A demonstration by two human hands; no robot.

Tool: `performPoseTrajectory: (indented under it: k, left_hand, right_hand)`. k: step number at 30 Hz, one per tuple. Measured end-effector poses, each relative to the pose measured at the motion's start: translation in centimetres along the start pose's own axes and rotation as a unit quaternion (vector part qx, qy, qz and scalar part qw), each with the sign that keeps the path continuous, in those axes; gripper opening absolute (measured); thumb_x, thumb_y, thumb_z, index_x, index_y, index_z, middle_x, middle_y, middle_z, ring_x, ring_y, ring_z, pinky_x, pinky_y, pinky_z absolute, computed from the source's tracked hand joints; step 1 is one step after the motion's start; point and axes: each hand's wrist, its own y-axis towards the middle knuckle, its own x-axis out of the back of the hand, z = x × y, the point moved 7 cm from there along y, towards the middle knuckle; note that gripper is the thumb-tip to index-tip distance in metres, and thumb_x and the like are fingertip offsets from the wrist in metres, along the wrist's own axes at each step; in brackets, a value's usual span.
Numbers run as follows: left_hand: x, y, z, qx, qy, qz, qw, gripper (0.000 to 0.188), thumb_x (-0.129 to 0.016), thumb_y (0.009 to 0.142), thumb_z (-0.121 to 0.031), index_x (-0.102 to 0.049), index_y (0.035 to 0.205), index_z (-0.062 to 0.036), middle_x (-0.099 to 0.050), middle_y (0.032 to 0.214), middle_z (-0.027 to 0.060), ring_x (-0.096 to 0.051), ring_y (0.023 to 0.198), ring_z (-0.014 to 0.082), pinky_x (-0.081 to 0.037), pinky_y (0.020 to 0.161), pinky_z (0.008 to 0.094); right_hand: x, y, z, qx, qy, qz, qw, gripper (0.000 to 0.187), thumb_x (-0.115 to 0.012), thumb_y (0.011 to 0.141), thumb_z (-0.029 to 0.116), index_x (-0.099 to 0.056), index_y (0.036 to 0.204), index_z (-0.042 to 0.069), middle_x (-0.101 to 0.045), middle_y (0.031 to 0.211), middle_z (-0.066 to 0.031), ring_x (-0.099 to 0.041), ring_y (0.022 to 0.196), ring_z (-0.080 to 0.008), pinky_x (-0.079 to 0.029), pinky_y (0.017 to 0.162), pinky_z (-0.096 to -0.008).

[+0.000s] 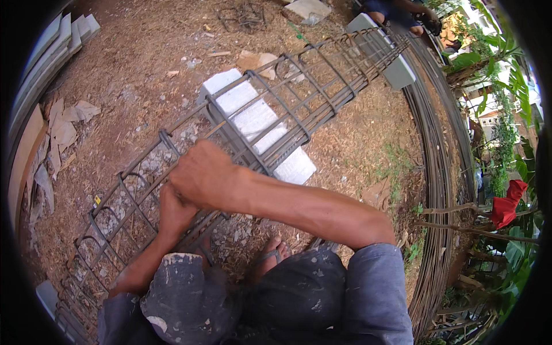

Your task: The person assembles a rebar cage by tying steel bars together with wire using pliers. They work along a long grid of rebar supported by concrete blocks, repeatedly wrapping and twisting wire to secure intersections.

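A long rebar cage (296, 98), made of lengthwise bars with square stirrups, runs from the lower left to the upper right before me. My right hand (207, 173) is closed in a fist over the cage's near middle, its forearm crossing from the right. What sits inside that fist is hidden. Right under it is my left hand (177, 201), its fingers mostly covered by the right hand and the bars. Beneath the cage lies a white block (250, 118), just beyond my hands.
A second pale block (398, 72) supports the cage's far end, near another person (391, 10). Long rods (440, 172) lie bundled along the right. Boards (54, 52) are stacked at the left. Plants and a red cloth-like thing (508, 203) border the right side.
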Motion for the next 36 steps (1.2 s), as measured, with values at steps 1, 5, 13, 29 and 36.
performPoseTrajectory:
  k: [1,5,13,29,36]
  left_hand:
    - [1.2,-0.5,3.1,-0.020,0.083,-0.019,0.996,0.017,-0.071,0.072,-0.008,-0.065,0.080,0.0059,-0.067,0.081,0.0228,-0.067,0.075,0.0367,-0.048,0.065,0.0421]
    - [0.7,0.2,0.5,-0.005,0.031,0.013,0.999,0.019,-0.075,0.078,-0.012,-0.066,0.076,0.0043,-0.063,0.071,0.0142,-0.058,0.062,0.0237,-0.043,0.060,0.0379]
    - [-0.6,1.1,-0.3,0.056,0.030,0.112,0.992,0.020,-0.077,0.078,-0.016,-0.070,0.085,0.0018,-0.066,0.074,0.0107,-0.057,0.065,0.0168,-0.047,0.063,0.0337]
    - [10.3,-5.0,0.4,0.046,0.109,-0.029,0.993,0.017,-0.065,0.091,-0.015,-0.070,0.094,0.0005,-0.070,0.092,0.0122,-0.066,0.086,0.0250,-0.051,0.080,0.0372]
    - [6.0,-5.0,0.0,0.037,0.179,0.135,0.974,0.024,-0.062,0.093,-0.021,-0.069,0.107,-0.0029,-0.069,0.098,0.0149,-0.066,0.094,0.0325,-0.050,0.086,0.0437]
  right_hand:
    - [1.8,-0.3,0.5,0.046,-0.022,-0.063,0.997,0.013,-0.066,0.078,0.025,-0.075,0.078,0.015,-0.074,0.079,-0.0039,-0.069,0.083,-0.0186,-0.044,0.081,-0.0345]
    - [8.7,-9.1,-2.9,0.074,0.216,-0.395,0.890,0.011,-0.066,0.088,0.011,-0.069,0.094,0.002,-0.071,0.094,-0.0101,-0.067,0.090,-0.0213,-0.051,0.081,-0.0356]
    - [-17.7,-28.6,-11.9,-0.539,0.358,-0.346,0.679,0.020,-0.069,0.087,0.021,-0.068,0.092,0.002,-0.069,0.087,-0.0122,-0.065,0.087,-0.0211,-0.054,0.080,-0.0364]
    - [-30.5,-24.0,-7.8,-0.184,0.005,0.307,0.934,0.069,-0.066,0.077,0.006,-0.040,0.140,0.017,-0.053,0.125,-0.0172,-0.058,0.111,-0.0341,-0.051,0.096,-0.0447]
    - [-24.5,-26.1,-4.6,-0.369,0.293,0.335,0.816,0.049,-0.064,0.080,0.017,-0.055,0.123,-0.003,-0.068,0.096,-0.0154,-0.068,0.090,-0.0304,-0.052,0.082,-0.0430]
